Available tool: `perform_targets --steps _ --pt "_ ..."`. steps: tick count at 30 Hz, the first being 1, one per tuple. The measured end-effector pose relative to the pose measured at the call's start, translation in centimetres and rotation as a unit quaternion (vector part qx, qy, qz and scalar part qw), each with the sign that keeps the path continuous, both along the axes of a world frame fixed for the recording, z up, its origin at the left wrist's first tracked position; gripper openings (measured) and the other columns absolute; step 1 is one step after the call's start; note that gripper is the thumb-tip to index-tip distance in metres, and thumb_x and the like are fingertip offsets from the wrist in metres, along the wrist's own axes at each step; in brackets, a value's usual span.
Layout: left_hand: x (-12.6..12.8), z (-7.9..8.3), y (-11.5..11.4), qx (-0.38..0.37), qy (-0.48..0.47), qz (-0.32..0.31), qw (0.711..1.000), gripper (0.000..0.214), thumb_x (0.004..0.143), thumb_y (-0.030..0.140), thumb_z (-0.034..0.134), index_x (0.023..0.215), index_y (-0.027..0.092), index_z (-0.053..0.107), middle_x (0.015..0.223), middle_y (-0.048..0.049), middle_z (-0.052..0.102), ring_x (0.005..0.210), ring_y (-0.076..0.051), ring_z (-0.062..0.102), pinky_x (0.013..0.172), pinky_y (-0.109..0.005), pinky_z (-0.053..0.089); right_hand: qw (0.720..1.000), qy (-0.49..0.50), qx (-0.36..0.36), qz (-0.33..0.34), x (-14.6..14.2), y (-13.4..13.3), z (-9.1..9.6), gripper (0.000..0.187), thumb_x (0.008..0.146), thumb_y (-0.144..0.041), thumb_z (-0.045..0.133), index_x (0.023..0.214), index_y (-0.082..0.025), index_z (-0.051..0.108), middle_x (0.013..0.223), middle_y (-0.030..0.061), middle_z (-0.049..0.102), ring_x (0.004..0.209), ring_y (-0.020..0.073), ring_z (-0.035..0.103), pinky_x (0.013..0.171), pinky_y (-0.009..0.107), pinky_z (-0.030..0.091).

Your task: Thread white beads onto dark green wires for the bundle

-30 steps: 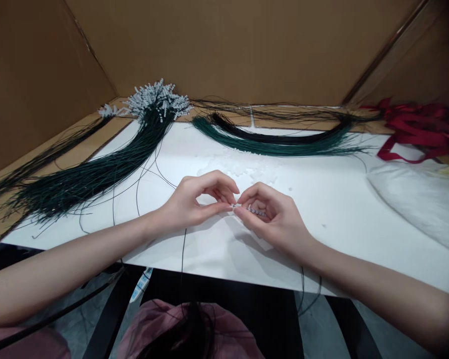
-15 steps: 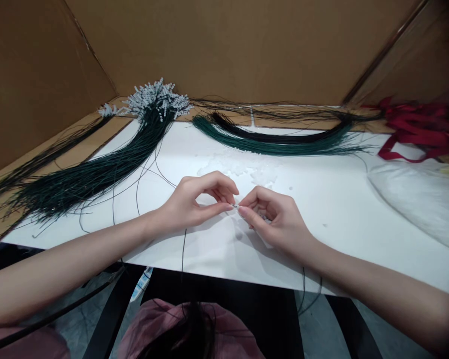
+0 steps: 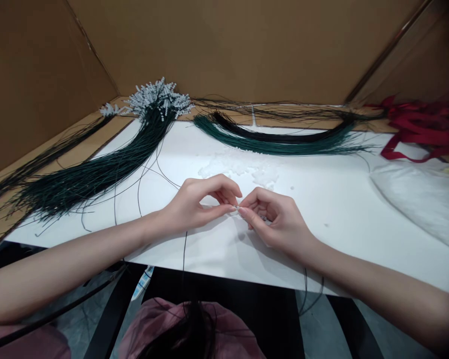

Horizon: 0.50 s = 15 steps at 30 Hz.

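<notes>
head view | left hand (image 3: 194, 204) pinches thin black wire (image 3: 184, 249), which hangs over the flat white tabletop's (image 3: 340, 199) near edge; right hand (image 3: 277, 222) pinches tiny clear plastic bead (image 3: 237, 208) against it, mid-table; 1 dark green wire bundle (image 3: 108, 169) lies far left

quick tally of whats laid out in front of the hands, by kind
dark cord bundles: 3
red ribbon pile: 1
clear bag: 1
clear bead pile: 1
single cord pinched between left hand and right hand: 1
total: 7
</notes>
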<state>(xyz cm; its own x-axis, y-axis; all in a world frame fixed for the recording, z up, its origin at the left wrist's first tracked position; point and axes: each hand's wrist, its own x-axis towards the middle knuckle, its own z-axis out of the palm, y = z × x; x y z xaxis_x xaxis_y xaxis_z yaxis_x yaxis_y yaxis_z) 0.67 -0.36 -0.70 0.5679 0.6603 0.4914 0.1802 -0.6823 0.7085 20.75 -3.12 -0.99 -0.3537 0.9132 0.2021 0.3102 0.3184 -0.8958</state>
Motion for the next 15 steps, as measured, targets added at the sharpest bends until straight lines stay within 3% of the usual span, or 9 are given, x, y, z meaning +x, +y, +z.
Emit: perform_targets --steps 15 --pt "-0.82 0.88 0.05 0.033 0.031 0.004 0.999 0.022 0.084 0.013 0.065 0.106 0.015 0.06 0.088 -0.0032 0.067 0.076 -0.011 0.064 0.072 -0.022 0.054 1.0 0.018 -0.018 -0.011 0.17 -0.01 -0.18 0.008 0.086 -0.021 0.061 0.08 -0.015 0.062 0.07 0.0014 0.061 0.061 0.0117 0.057 0.056 0.026 0.046"
